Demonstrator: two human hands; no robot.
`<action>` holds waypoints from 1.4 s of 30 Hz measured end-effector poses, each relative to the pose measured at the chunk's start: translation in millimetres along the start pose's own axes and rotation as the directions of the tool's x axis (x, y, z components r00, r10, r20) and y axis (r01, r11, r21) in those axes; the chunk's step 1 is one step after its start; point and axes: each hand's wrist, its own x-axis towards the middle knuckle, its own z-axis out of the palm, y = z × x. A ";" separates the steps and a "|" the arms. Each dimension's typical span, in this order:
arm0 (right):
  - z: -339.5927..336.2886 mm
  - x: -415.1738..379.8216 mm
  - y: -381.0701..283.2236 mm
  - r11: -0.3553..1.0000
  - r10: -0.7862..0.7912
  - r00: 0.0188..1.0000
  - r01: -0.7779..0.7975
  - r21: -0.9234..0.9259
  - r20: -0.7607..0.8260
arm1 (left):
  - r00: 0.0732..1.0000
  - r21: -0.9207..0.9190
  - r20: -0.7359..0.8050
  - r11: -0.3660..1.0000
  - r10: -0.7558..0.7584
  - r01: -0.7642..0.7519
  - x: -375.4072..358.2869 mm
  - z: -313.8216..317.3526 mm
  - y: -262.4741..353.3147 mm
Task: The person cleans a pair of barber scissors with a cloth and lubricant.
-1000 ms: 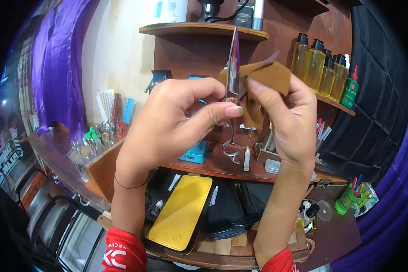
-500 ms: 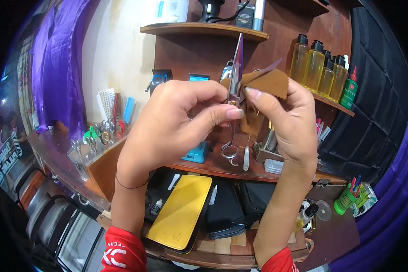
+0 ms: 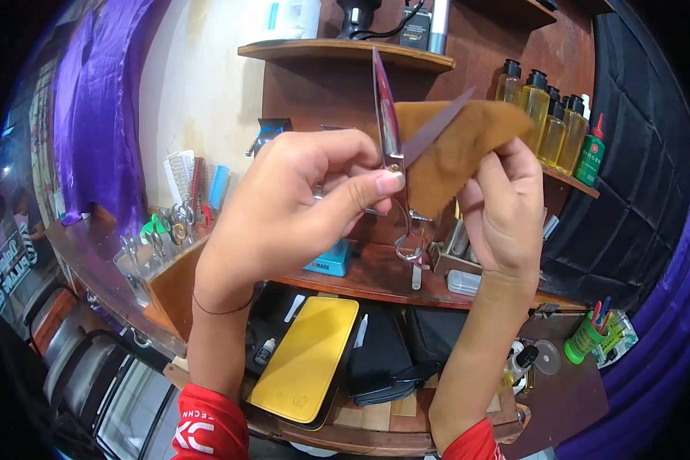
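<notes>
My left hand (image 3: 307,192) pinches a pair of metal scissors (image 3: 389,126) near the pivot screw, with the blades upward and spread in a V. One finger loop of the scissors hangs below my thumb; the other is hidden behind my hand. My right hand (image 3: 502,207) grips a brown cloth (image 3: 468,146) with a zigzag-cut edge between thumb and fingers. The cloth spreads out behind the right-hand blade, its far corner blurred. Both hands are raised in front of the wooden shelves.
A yellow case (image 3: 307,360) lies beside black pouches (image 3: 387,349) on the lower surface. Scissors and combs stand in a holder (image 3: 161,264) at left. Oil bottles (image 3: 533,107) and a green bottle (image 3: 589,157) line the right shelf. A green basket (image 3: 585,341) holds pens.
My right hand has drawn the cloth off the blades and spread it to the right. The scissors' blades stand wider apart and lean further left.
</notes>
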 end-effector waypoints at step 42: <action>5.5 2.2 0.5 0.931 -0.248 0.969 0.244 -0.273 0.019 | 0.782 0.462 0.063 0.677 0.620 -0.573 10.9 7.6 -17.6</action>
